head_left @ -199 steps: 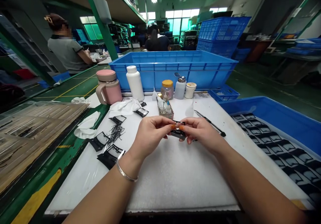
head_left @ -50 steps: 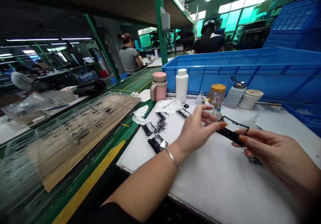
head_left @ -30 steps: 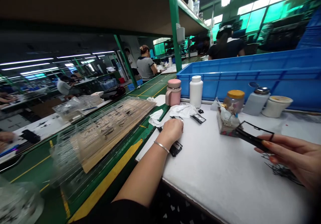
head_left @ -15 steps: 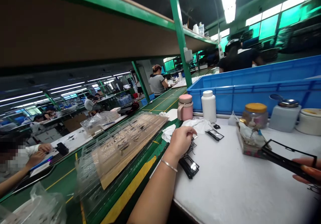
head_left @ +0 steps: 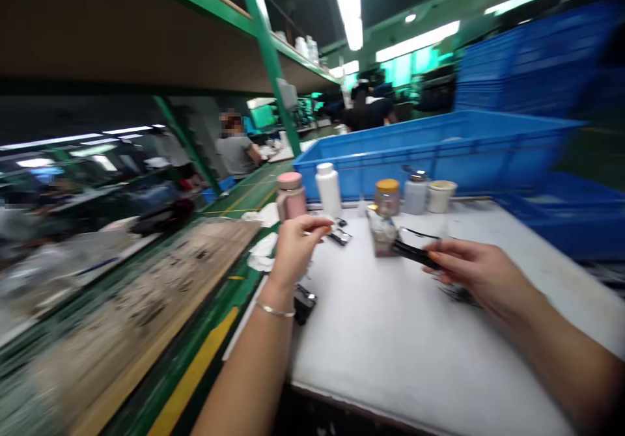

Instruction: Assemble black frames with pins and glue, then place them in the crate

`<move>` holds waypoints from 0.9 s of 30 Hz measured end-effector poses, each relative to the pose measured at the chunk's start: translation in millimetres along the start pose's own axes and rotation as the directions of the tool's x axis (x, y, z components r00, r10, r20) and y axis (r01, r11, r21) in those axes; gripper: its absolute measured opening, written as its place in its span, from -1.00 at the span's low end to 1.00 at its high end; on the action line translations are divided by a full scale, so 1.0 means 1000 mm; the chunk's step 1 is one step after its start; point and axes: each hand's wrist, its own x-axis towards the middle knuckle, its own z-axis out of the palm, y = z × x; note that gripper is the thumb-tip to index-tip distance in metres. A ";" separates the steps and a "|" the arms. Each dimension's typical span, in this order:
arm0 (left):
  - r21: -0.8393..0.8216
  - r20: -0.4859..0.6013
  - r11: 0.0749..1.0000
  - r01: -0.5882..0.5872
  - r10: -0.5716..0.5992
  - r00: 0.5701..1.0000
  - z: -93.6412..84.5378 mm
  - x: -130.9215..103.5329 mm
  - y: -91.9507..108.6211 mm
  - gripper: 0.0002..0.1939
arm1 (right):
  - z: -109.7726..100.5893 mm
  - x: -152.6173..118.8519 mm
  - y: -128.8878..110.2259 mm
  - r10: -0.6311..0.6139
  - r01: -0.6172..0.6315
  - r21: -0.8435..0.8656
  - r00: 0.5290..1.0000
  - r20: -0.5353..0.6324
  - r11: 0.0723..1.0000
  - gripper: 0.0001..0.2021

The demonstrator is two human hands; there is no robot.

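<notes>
My right hand (head_left: 473, 267) grips a thin black rectangular frame (head_left: 413, 252) by its near end, holding it above the white tabletop (head_left: 381, 332). My left hand (head_left: 295, 247), with a bracelet at the wrist, has thumb and fingers pinched together; whatever is between them is too small or blurred to name. Just beyond its fingertips lies a black piece with a shiny window (head_left: 339, 236). Similar black pieces (head_left: 303, 304) rest beside the left wrist. Thin dark bits (head_left: 456, 293) lie below my right hand, partly hidden by it.
A pink cup (head_left: 291, 198), white bottle (head_left: 328, 192), yellow-lidded jar (head_left: 387, 196), and small box (head_left: 385, 244) of items stand toward the back. Behind them is a blue crate (head_left: 375, 169). A tray of small parts (head_left: 161, 280) lies left; a co-worker (head_left: 237, 149) sits farther off.
The view has swung right, bringing more of my right hand and forearm into sight, still with the black frame. My left hand has lifted slightly away from the black pieces, still pinched.
</notes>
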 end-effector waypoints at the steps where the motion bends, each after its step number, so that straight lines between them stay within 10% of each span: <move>1: 0.018 -0.015 0.999 -0.050 0.050 0.999 0.005 0.001 0.001 -0.86 | -0.002 0.000 -0.005 0.042 -0.043 0.047 0.999 0.031 0.998 -0.70; 8: -0.088 0.026 0.995 -0.051 0.054 0.998 0.033 -0.007 -0.009 -0.84 | -0.008 -0.001 -0.037 -0.037 0.053 0.132 0.992 -0.121 0.990 -0.76; 13: -0.087 0.071 0.996 -0.001 0.007 0.997 0.033 -0.014 -0.018 -0.82 | 0.027 0.001 -0.058 -0.006 0.007 -0.030 0.998 0.057 1.000 -0.87; 19: -0.104 0.094 0.988 -0.117 0.127 0.987 0.030 -0.016 -0.020 -0.91 | 0.072 0.004 -0.042 -0.016 0.030 -0.081 0.986 0.163 0.996 -0.91; 27: 0.117 0.145 0.980 -0.158 0.141 0.979 0.041 -0.021 -0.017 -0.90 | 0.063 -0.002 -0.022 0.055 -0.071 0.105 0.987 0.150 0.992 -0.81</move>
